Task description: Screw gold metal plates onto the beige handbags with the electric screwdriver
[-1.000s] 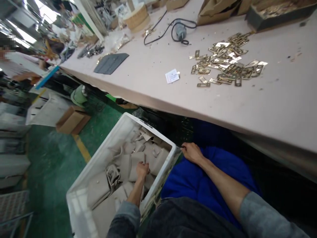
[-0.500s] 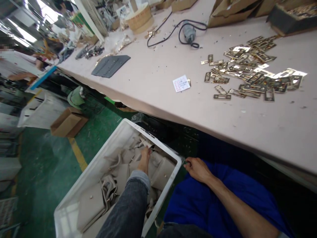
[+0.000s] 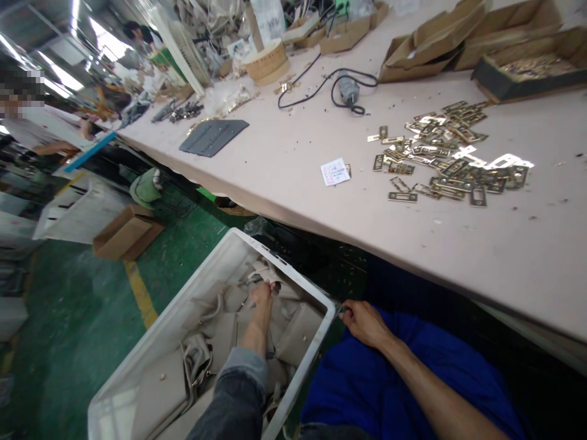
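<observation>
A white plastic crate (image 3: 206, 269) stands below the table edge, filled with beige leather-like bags (image 3: 158, 385) with flaps, straps and small metal studs. Reaching down into its far part is my left hand (image 3: 261, 296), its fingers closed on a beige bag (image 3: 270, 269) among the others; the fingertips are partly hidden. My right hand (image 3: 367, 322) is beside the crate's near right corner, above blue cloth on my lap. Its fingers are curled together by the rim, and what they hold, if anything, is too small to make out.
On the table (image 3: 284, 177) lie a pile of gold metal plates (image 3: 452, 150), a paper label (image 3: 335, 172), a dark grey sheet (image 3: 213, 137) and a corded grey tool (image 3: 348, 90). Cardboard boxes (image 3: 431, 43) line the back. Another person (image 3: 41, 122) is at far left; a carton (image 3: 128, 232) sits on the floor.
My view has tilted slightly, so the table things sit lower. My left hand has shifted a little to the left inside the crate. My right hand stays by the corner.
</observation>
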A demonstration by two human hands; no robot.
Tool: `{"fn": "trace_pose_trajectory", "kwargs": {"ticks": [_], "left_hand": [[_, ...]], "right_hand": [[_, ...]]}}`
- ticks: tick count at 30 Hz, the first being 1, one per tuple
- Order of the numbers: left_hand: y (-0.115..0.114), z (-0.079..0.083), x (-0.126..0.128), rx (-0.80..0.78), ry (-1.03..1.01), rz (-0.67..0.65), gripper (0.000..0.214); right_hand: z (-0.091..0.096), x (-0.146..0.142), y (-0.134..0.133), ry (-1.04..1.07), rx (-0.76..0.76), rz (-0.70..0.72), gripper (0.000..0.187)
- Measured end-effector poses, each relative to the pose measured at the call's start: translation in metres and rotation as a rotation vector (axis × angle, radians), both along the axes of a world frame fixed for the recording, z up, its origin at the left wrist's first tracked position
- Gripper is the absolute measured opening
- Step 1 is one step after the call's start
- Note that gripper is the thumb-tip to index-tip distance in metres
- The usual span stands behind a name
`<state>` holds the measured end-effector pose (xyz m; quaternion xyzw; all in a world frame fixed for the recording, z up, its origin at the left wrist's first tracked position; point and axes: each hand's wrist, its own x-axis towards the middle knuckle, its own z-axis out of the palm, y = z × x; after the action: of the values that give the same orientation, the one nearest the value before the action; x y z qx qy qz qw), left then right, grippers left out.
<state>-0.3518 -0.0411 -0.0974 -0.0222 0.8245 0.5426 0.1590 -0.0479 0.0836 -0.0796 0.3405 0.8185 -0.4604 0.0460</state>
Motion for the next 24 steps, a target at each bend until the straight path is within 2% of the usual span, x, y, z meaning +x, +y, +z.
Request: {"fn": "trace_pose_trajectory", "kwargs": {"ticks": [4,7,10,13,15,17,19,22,23,24], "left_hand": [[-0.027,0.045,0.019,0.075,-0.023,0.129,0.015],[-0.045,0.089,0.051,0.171,0.033,0.15,0.011],[-0.056,0.144,0.107,0.285,0.116,0.083,0.028],[-0.056,0.2,0.178,0.396,0.153,-0.01,0.031],[-0.049,0.231,0.223,0.449,0.126,-0.102,0.03],[-0.041,0.251,0.262,0.513,0.097,-0.219,0.032],[-0.037,0.264,0.29,0.545,0.11,-0.374,0.029],[-0.041,0.274,0.314,0.544,0.214,-0.641,0.016],[-0.044,0.276,0.318,0.544,0.25,-0.681,0.016],[-0.046,0.278,0.319,0.558,0.287,-0.647,0.018]], "right_hand": [[0.007,0.0,-0.002,0.141,0.009,0.015,0.024],[0.024,0.005,-0.006,0.316,0.037,0.027,0.037],[0.057,0.016,-0.017,0.495,0.085,0.016,0.062],[0.099,0.028,-0.038,0.612,0.091,0.022,0.087],[0.121,0.038,-0.055,0.631,0.068,-0.02,0.089],[0.135,0.05,-0.067,0.678,0.072,-0.119,0.078],[0.144,0.068,-0.069,0.775,0.096,-0.24,0.06],[0.163,0.107,-0.053,0.83,0.099,-0.365,0.041],[0.171,0.124,-0.046,0.787,0.086,-0.392,0.038],[0.18,0.141,-0.041,0.728,0.076,-0.424,0.036]]}}
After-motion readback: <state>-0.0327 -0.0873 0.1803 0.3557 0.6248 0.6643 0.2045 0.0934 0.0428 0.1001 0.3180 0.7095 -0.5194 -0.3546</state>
